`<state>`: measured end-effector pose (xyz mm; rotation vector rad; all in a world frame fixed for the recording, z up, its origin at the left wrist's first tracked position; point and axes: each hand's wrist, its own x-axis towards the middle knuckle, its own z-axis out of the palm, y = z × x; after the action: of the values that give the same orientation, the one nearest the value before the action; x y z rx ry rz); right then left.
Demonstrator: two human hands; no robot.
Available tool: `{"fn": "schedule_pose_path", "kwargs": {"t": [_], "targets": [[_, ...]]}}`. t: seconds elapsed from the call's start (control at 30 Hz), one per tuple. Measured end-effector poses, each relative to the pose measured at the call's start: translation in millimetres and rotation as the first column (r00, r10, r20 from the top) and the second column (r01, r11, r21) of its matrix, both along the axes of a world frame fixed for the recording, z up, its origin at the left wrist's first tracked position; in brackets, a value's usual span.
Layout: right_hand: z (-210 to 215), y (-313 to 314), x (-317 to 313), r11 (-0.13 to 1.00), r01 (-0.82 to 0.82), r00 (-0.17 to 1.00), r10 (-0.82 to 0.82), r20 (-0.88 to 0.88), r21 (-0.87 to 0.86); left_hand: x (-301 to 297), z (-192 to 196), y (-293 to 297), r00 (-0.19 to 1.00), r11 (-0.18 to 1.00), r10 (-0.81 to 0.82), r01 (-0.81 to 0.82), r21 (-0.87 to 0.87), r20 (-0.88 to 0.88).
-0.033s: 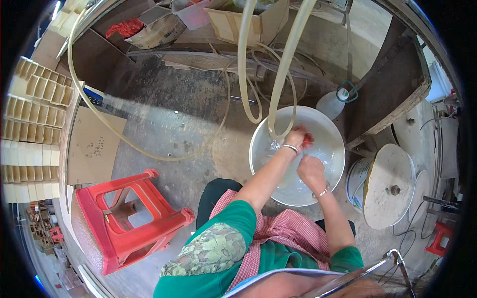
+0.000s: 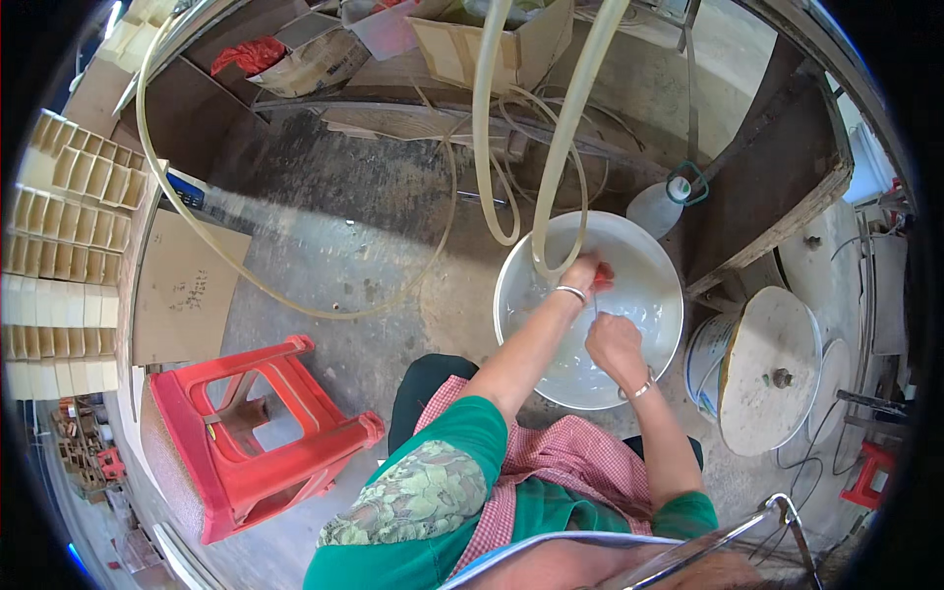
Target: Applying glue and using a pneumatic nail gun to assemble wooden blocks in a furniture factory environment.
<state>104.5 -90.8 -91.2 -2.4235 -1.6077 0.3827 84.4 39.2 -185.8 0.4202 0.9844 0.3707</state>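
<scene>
Both my hands are over a large round white basin (image 2: 506,339) with some wet, clear liquid in it. My left hand (image 2: 582,273), a silver bangle at its wrist, is closed on a small red thing (image 2: 604,276) whose kind I cannot make out. Just nearer to me, my right hand (image 2: 615,344) is a fist, also with a bangle at the wrist. From it a thin, pale, stick-like piece (image 2: 594,306) seems to point up toward the red thing. Two thick translucent hoses (image 2: 560,147) hang down at the basin's far side, beside my left hand.
A red plastic stool (image 2: 265,438) lies on its side at the left, near a flat cardboard piece (image 2: 187,290). Behind the basin stands a white jug (image 2: 654,208) with a green handle. A round-lidded bucket (image 2: 772,369) stands to the right. A thinner hose (image 2: 295,310) loops across the floor.
My right hand has shifted very slightly left, and the red thing has moved a little left with my left hand. The liquid looks less splashed.
</scene>
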Motion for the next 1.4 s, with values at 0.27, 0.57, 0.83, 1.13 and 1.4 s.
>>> {"fn": "schedule_pose_path", "kwargs": {"t": [0.27,0.57,0.83,1.13,1.4], "targets": [[-6,3,16,0.999,0.023,0.999,-0.021,-0.029,0.049,13,-10,-3,0.973,0.993,-0.105,0.09,0.083,0.204],[10,12,20,0.986,0.151,0.982,-0.157,-0.1,-0.07,6,19,-3,0.946,0.993,-0.08,0.104,-0.061,0.315],[26,0,-3,0.995,0.016,0.978,-0.036,-0.204,-0.103,-7,8,6,0.953,0.999,-0.017,0.03,-0.04,0.303],[32,-2,0,0.987,-0.076,0.976,0.045,-0.211,-0.139,-14,-18,18,0.995,0.99,-0.056,0.066,0.125,-0.079],[27,-6,35,0.969,0.038,0.998,-0.025,0.057,-0.245,-15,-7,8,0.876,0.913,-0.086,0.26,0.314,-0.475]]}}
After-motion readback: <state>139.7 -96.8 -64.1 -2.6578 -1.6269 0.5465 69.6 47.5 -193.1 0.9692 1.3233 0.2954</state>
